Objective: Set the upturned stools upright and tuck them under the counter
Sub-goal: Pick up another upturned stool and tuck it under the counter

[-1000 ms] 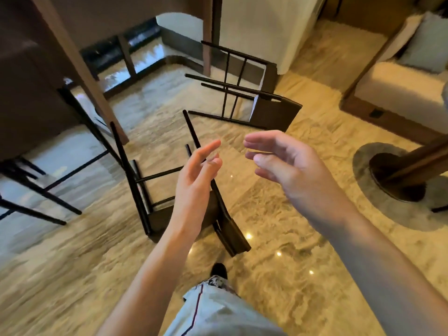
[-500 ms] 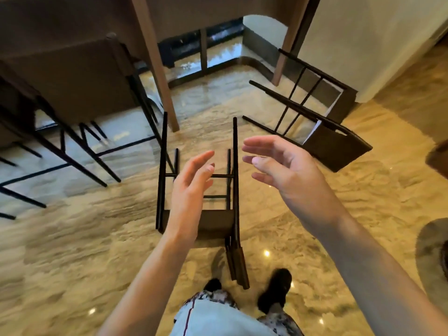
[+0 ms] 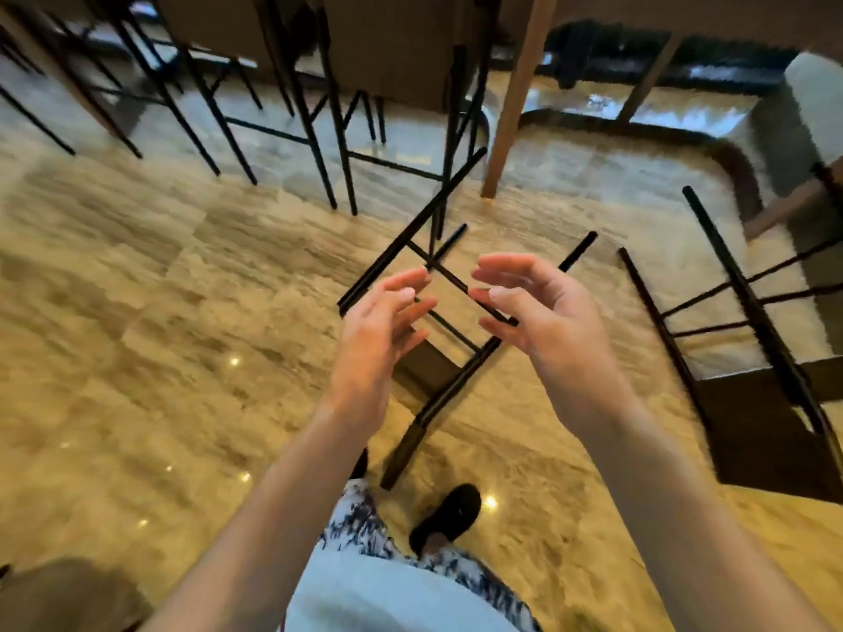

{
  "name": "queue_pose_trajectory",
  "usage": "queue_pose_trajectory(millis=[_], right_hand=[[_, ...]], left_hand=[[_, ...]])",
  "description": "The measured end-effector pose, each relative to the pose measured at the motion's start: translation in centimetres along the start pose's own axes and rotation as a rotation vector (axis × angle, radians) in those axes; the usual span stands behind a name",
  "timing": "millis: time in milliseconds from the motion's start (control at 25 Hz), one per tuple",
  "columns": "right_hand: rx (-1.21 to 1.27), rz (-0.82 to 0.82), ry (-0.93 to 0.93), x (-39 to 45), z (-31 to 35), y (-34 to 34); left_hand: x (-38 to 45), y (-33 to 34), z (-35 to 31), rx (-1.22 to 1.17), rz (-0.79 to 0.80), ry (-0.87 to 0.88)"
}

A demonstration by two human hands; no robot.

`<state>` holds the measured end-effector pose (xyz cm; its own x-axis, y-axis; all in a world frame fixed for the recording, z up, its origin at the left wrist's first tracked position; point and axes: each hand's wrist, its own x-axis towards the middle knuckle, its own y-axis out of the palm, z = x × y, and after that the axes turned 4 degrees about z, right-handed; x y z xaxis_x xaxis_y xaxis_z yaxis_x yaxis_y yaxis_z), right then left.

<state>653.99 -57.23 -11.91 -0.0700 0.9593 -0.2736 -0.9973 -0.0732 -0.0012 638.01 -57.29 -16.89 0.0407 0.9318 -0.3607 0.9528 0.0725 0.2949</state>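
A black-legged stool with a dark brown seat [image 3: 440, 378] lies tipped over on the marble floor right in front of me, its legs pointing away toward the counter. My left hand [image 3: 381, 326] and my right hand [image 3: 531, 307] hover just above its legs, fingers spread, holding nothing. A second overturned stool [image 3: 752, 358] lies at the right, its dark seat near the frame's right edge. The counter [image 3: 401, 34] runs across the top of the view.
Several upright stools [image 3: 292, 107] stand tucked under the counter at the upper left. A wooden counter post [image 3: 513, 107] rises just beyond the near stool. A white pillar base [image 3: 812, 111] stands at the upper right. My dark shoe [image 3: 449, 515] is close to the stool's backrest.
The view has swung to the left and down, bringing the upright stools into sight. Both hands have come closer together and lower, over the near stool's legs.
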Motion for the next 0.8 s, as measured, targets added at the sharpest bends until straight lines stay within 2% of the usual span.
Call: queue_pose_trajectory(millis=[240,360,560,800], right_hand=[[-0.026,0.276,-0.008,-0.8,-1.2,5.7],[-0.069,0.357,-0.022,-1.9,-1.9,8.3],[-0.102,0.347,-0.008,-4.2,-4.7,11.2],[-0.114,0.285,0.149,-4.2,-9.3,11.5]], left_hand=[[-6.3,-5.4,0.6,-0.056,-0.279,0.115],[-8.9,-8.1,1.6,-0.074,-0.342,0.137],[-11.9,-12.8,4.8,-0.119,-0.384,0.101],[-13.5,-18.5,9.5,-0.131,-0.455,-0.087]])
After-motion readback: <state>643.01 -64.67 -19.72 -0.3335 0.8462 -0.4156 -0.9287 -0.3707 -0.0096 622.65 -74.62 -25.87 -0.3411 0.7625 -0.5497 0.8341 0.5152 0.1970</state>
